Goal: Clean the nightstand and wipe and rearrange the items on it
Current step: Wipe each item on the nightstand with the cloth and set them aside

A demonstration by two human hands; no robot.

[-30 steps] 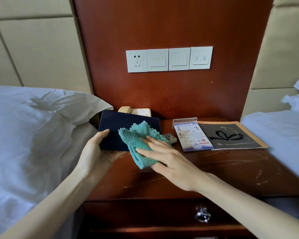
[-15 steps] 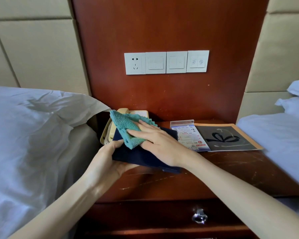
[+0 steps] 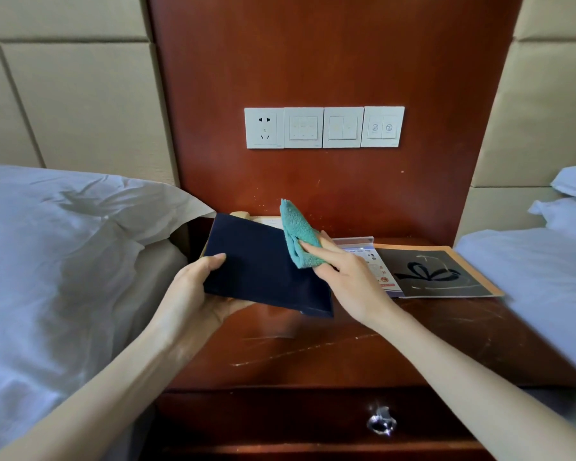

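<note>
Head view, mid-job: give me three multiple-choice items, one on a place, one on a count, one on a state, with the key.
1. Where does the black bow-print booklet lie?
A. On the nightstand, at its right rear
B. On the left bed
C. Inside the drawer

2. How many white wall plates sit in the row?
A. Two
B. Four
C. Six

3. What is the state of the dark blue folder?
A. Lying untouched
B. Gripped by the left hand while the right hand holds a teal cloth on it
C. Tucked under a pillow

Key: 1 A, it lies flat on the wooden top; 2 B, four plates side by side; 3 B, thumb on top, cloth at its upper right edge.
</note>
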